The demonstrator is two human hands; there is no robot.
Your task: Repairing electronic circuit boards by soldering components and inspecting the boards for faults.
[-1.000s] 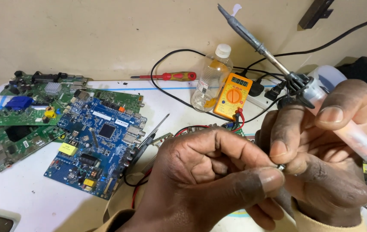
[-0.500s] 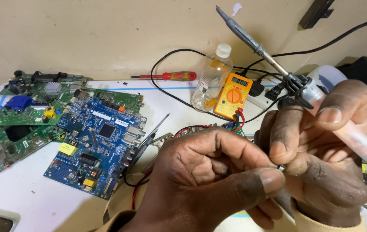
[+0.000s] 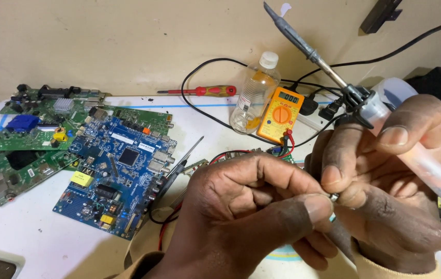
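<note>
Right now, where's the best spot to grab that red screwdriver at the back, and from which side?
Take the screwdriver by its thick red and yellow handle, at the right end. It lies flat along the back of the table, its thin shaft pointing left. Come from above and a little left: the bottle stands just right of the handle, and a black cable loops close by.

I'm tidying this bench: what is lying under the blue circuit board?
The blue circuit board overlaps the edge of green circuit boards on the white table. Whatever else lies beneath its middle is covered and cannot be seen.
</note>
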